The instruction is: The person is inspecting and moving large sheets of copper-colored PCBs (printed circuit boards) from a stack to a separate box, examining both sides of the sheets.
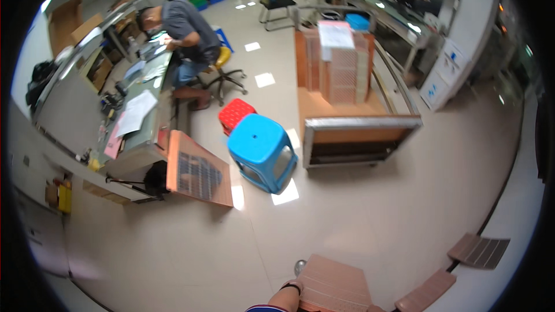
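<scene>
The person's left hand (293, 286) grips a tan board (337, 284) by its near-left edge, carrying it flat; the right hand is out of view.

The pale tiled floor (370, 208) carries a blue stool (263, 151) with a red stool (236, 114) just behind it, a leaning brown panel (196, 169) to their left, and a low cart (352, 127) — stacked trays (341, 63) on it — to the right.

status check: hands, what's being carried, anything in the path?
Left hand on the edge of a brown tray stack; grip hidden. Right hand out of view. Blue stool and red stool stand on the floor ahead, well apart.
</scene>
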The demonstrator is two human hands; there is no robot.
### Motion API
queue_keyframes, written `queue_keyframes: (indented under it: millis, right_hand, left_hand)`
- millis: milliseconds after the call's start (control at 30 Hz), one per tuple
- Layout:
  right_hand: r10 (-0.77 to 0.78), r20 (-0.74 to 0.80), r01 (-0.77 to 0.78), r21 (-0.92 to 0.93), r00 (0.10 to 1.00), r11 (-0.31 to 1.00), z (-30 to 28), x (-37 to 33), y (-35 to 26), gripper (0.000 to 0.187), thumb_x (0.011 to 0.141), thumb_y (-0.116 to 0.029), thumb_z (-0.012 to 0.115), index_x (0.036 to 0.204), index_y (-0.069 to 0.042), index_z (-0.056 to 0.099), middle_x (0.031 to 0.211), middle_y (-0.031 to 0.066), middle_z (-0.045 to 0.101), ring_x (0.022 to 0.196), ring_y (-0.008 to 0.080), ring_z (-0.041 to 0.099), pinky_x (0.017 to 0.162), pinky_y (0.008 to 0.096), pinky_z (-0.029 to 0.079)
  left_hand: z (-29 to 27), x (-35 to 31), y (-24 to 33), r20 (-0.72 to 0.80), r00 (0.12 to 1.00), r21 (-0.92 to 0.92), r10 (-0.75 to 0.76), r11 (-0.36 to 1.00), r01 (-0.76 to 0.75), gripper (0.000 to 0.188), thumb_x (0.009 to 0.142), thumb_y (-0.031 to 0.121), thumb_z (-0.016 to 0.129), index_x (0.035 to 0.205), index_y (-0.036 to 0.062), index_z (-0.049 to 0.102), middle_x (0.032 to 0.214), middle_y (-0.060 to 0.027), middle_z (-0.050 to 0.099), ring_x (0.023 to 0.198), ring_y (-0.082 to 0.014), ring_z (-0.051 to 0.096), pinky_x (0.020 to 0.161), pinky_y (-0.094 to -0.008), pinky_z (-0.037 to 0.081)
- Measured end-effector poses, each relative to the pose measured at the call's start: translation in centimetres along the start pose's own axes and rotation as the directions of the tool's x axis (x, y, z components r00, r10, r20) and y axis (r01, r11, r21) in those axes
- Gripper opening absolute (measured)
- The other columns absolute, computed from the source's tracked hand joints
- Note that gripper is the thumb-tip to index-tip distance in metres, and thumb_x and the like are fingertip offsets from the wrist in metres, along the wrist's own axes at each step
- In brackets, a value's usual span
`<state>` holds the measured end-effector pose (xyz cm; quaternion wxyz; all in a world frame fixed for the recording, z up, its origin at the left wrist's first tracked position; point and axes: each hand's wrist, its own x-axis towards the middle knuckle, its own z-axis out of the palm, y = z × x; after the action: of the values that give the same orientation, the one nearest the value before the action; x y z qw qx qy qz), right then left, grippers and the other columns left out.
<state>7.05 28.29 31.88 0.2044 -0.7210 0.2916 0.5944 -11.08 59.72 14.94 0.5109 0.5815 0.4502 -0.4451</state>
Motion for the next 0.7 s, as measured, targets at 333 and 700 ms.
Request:
queue_keyframes:
  millis: [333, 700]
  right_hand:
    - [-0.344, 0.121, 0.320, -0.722, 0.931, 0.614, 10.2, -0.8, -25.7, 0.041, 0.088, -0.018, 0.033, 0.116, 0.010, 0.044, 0.107, 0.0225, 0.055, 0.097, 0.0322, 0.054, 0.078, 0.0422, 0.044]
    - [-0.216, 0.434, 0.475, -0.856, 0.874, 0.203, 25.3, -1.2, -48.8, 0.025, 0.071, -0.008, 0.054, 0.091, 0.002, 0.063, 0.094, 0.0205, 0.063, 0.084, 0.0320, 0.062, 0.072, 0.0400, 0.048]
  left_hand:
    - [-11.3, -6.8, -8.7, -0.153, 0.976, -0.423, -0.154, 0.903, 0.076, 0.027, 0.083, 0.014, 0.045, 0.104, 0.0002, 0.053, 0.094, -0.0139, 0.059, 0.088, -0.0267, 0.057, 0.073, -0.0434, 0.044]
    - [-11.9, -12.1, -7.8, -0.144, 0.932, -0.828, -0.332, 0.556, 0.071, 0.023, 0.081, 0.012, 0.049, 0.098, -0.0008, 0.057, 0.089, -0.0123, 0.061, 0.083, -0.0252, 0.059, 0.069, -0.0429, 0.045]
